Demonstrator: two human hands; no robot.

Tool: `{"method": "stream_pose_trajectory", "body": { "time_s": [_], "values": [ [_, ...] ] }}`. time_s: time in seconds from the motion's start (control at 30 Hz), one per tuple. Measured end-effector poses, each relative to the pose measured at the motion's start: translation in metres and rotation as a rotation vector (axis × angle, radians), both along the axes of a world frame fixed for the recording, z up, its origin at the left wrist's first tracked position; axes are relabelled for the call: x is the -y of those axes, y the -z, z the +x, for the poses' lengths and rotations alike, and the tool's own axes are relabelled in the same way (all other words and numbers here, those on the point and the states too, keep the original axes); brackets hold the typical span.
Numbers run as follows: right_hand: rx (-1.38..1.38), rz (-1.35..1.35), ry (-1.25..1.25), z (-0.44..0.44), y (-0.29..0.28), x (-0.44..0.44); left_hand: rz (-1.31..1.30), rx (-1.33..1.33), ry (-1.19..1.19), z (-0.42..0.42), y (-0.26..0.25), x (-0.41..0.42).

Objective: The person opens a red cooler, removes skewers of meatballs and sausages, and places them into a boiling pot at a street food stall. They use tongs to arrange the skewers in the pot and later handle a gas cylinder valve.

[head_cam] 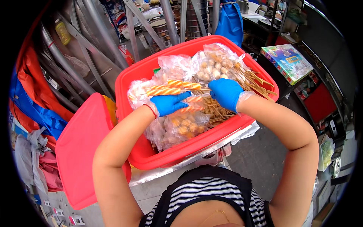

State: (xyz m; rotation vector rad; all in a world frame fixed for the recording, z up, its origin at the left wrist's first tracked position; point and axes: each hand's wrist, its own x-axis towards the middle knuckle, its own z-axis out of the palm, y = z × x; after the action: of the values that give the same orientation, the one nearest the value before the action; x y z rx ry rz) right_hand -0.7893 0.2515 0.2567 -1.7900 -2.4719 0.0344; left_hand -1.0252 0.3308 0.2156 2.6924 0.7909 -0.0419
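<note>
My right hand point(225, 95), in a blue disposable glove, is closed around the stick ends of several orange-and-white striped food skewers point(164, 91). Just below these skewers, my gloved left hand point(170, 104) rests on the plastic bags with its fingers spread. More striped pieces point(194, 103) show in clear plastic beyond its fingertips. All of this is inside a large red plastic tub point(175, 160). A bag of skewered pale balls point(214, 68) lies at the tub's far side, its bamboo sticks point(256, 83) pointing right. Nearer me is a bag of orange-yellow balls point(185, 127).
The red lid point(85, 153) leans against the tub's left side. Metal frame poles point(105, 34) stand behind it. A colourful flat box point(287, 63) sits on a dark surface at right. Stacked metal steamers point(195, 20) and a blue tarp point(229, 22) are at the back.
</note>
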Motion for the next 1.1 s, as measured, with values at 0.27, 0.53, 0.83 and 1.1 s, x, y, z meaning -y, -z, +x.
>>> {"method": "stream_pose_trajectory", "body": {
  "time_s": [0.27,0.53,0.83,1.1],
  "values": [
    [0.066,-0.108,-0.053,-0.009,-0.014,0.001,0.086,-0.143,0.013,0.002,0.0,-0.018],
    [-0.116,-0.389,0.039,0.031,-0.027,0.024,0.135,0.005,0.147,-0.015,0.015,-0.029],
    [-0.723,-0.322,0.237,0.148,-0.039,0.133,0.088,0.234,-0.141,0.031,-0.055,0.074],
    [-1.229,-0.471,0.32,0.233,0.003,0.258,-1.343,0.911,-0.039,0.273,0.0,0.218]
  ]
}}
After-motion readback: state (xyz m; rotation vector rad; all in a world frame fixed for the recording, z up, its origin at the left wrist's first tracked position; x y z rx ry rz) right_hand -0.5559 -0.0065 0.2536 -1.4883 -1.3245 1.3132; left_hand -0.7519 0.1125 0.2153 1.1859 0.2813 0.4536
